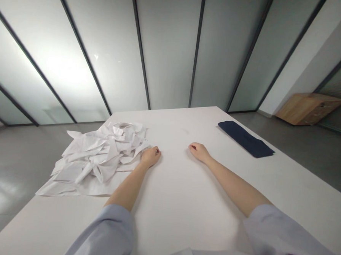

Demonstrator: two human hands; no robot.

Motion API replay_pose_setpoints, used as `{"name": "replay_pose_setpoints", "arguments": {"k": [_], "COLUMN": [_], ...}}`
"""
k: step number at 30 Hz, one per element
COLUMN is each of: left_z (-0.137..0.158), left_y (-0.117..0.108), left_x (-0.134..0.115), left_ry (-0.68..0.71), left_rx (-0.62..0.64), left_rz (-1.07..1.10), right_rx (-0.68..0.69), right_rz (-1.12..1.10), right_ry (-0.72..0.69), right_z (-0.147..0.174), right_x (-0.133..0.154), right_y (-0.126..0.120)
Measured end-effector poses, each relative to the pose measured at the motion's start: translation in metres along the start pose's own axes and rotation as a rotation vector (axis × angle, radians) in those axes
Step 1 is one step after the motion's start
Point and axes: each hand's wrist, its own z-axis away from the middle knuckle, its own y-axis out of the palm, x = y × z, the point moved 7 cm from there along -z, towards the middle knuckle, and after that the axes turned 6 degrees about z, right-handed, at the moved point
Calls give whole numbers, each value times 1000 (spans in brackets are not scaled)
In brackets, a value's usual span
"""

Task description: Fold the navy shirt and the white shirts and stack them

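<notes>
While left fingers (158,156) curl, white cloth (103,154) beside

Free central tabletop (176,195), white heap (103,148) left, navy cloth (245,139) right.

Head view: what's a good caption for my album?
Left hand beside white pile, right hand nearer dark cloth, one table.

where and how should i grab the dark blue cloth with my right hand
Pinch the middle of the long edge of the dark blue cloth, coming from its left: that edge faces your right hand. It lies flat and elongated on the table, so a mid-edge hold, thumb on top, would probably balance best.
</notes>
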Motion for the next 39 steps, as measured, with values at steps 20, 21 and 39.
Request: {"name": "replay_pose_setpoints", "arguments": {"k": [20,21,39], "left_z": [-2,-2,3], "left_y": [2,2,4], "left_x": [2,2,-11], "left_ry": [8,10,85], "left_rx": [-1,2,87], "left_rz": [10,6,-166], "right_rx": [21,19,4], "right_rz": [-67,-64,-5], "right_ry": [7,4,-2], "right_z": [8,8,6], "right_x": [-5,-5,-6], "right_y": [-7,-7,-5]}}
